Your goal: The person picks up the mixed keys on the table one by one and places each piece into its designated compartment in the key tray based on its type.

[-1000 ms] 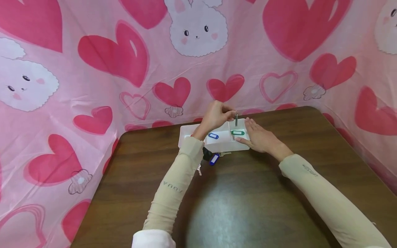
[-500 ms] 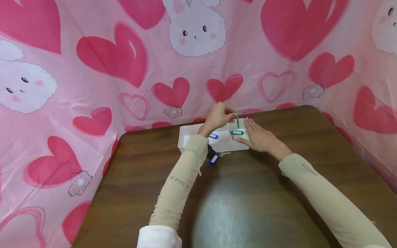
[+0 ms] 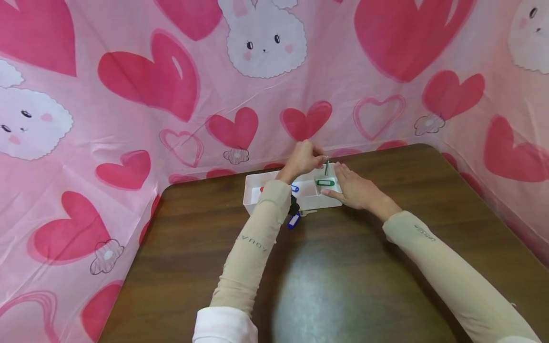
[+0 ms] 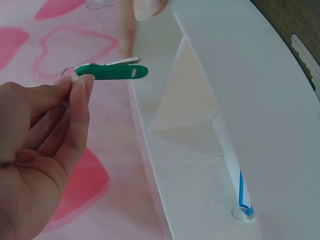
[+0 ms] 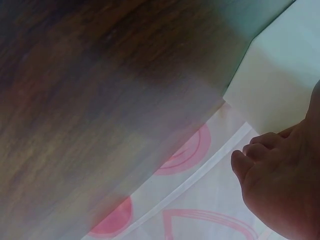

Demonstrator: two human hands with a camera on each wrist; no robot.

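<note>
My left hand (image 3: 305,158) pinches the ring of a green key tag (image 4: 112,72) between thumb and fingertips. A key hangs along the tag, which is above the right compartment of a white divided tray (image 3: 279,206). In that compartment lies another green key tag (image 3: 325,183) with a white label. The larger compartment holds a blue key tag (image 3: 295,188) and a red one (image 3: 262,189), both partly hidden by my left arm. My right hand (image 3: 358,190) rests against the tray's right end, fingers straight and thumb along the front.
On the brown wooden table (image 3: 343,267), a dark blue key tag (image 3: 293,221) with a key (image 3: 309,212) lies in front of the tray. Pink heart-patterned cloth (image 3: 236,90) hangs behind the table's back edge.
My left forearm has shifted slightly right, covering more of the tray's left part. The green key tag stays pinched above the right compartment. My right hand keeps its place on the tray.
</note>
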